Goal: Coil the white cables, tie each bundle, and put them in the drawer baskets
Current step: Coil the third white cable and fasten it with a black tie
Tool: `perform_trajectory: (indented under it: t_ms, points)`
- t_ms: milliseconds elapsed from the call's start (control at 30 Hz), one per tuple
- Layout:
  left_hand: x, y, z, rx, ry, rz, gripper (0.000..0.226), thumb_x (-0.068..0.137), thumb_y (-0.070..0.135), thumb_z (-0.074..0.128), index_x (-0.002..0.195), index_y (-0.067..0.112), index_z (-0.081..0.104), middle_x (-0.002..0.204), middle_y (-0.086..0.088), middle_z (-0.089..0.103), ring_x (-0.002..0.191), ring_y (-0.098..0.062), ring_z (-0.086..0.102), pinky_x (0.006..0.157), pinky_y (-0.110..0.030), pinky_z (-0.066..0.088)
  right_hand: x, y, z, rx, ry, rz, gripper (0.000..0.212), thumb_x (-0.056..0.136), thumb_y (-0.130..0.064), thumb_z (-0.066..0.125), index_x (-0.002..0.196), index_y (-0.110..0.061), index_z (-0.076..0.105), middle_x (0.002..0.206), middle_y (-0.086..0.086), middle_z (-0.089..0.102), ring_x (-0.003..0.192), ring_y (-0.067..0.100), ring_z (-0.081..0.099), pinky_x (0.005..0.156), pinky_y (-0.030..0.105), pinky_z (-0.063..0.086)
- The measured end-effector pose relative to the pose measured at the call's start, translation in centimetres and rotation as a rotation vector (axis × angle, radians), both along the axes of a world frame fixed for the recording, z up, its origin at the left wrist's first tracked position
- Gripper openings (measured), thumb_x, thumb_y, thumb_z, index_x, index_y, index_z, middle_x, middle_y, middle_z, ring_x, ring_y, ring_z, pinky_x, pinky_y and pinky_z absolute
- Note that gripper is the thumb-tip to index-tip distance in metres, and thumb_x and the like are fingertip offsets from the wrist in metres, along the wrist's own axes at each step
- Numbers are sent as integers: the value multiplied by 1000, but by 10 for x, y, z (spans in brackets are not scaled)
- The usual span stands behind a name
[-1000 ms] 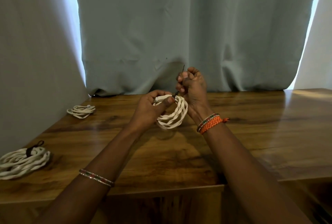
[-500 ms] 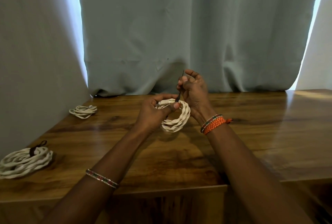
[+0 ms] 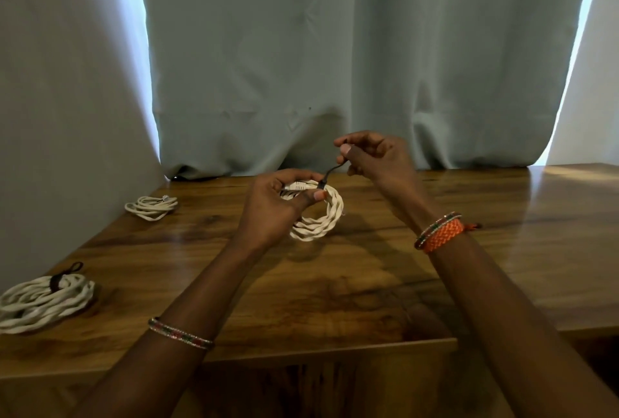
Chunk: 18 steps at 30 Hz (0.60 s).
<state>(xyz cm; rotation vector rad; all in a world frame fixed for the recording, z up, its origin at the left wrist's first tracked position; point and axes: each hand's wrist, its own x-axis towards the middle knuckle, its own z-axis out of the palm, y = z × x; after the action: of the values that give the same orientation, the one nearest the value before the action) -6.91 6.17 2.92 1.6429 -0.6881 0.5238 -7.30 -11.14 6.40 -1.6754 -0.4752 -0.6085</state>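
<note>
Grey curtains (image 3: 301, 49) are hanging behind a wooden table (image 3: 368, 283). Above its middle, the left hand (image 3: 278, 210) is gripping a white coiled cable (image 3: 321, 216), thumb pressing the plug end. The right hand (image 3: 371, 156) is pinching a dark tie (image 3: 330, 172) rising from that coil. Three coils are showing: a tied bundle (image 3: 43, 300) lying near left, a loose one (image 3: 150, 207) far left.
</note>
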Motion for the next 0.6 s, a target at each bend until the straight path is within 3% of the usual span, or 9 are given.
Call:
perform_trajectory:
  t_ms: [167, 300, 433, 600]
  points:
    - [0, -3, -2, 8, 14, -31, 22, 75, 3, 73, 88, 20, 71, 74, 13, 71, 62, 3, 64, 54, -9, 44, -5, -6, -4, -265, -144, -165, 16, 91, -19, 60, 103, -23, 70, 95, -10, 70, 94, 4, 63, 77, 30, 56]
    - [1, -4, -3, 12, 46, -27, 19, 75, 3, 73, 89, 15, 71, 83, 6, 71, 65, 3, 65, 55, -8, 44, -5, 0, -8, -145, -161, -123, 17, 91, -13, 60, 105, -16, 70, 101, -3, 71, 96, 9, 65, 76, 35, 59]
    - [0, -3, -3, 33, 71, -51, 21, 76, 3, 72, 94, 12, 71, 83, 2, 70, 59, 5, 61, 51, -7, 42, -4, 1, -6, -271, -165, -82, 19, 88, -9, 62, 96, -23, 72, 94, -8, 67, 93, 5, 62, 83, 25, 54]
    - [0, 0, 1, 11, 93, -85, 21, 76, 0, 70, 91, 15, 69, 78, 6, 70, 54, 4, 60, 45, -10, 42, -7, -6, 4, -507, -120, -30, 24, 81, -2, 68, 95, -20, 73, 87, -4, 64, 86, 6, 61, 74, 14, 48]
